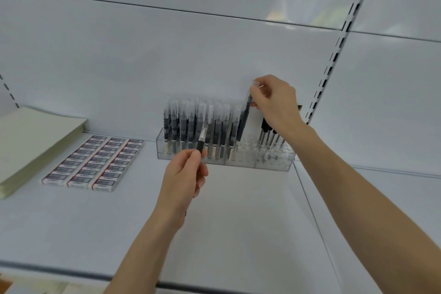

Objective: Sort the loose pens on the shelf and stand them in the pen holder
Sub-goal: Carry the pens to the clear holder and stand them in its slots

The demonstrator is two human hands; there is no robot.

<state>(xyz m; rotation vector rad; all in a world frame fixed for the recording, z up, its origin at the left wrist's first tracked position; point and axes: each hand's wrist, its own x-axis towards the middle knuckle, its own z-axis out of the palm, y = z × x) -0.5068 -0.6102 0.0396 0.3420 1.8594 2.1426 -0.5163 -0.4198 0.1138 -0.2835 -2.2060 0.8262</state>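
A clear plastic pen holder stands at the back of the white shelf. Its left part is filled with several upright black pens with clear caps; a few more stand at its right end. My right hand pinches the capped top of a black pen, whose lower tip is at the holder's middle section. My left hand grips another black pen, tilted with its clear end up, just in front of the holder.
Rows of small red-and-white boxes lie left of the holder. A stack of pale paper sits at the far left. A slotted upright runs up the back wall on the right. The shelf's front edge is near me.
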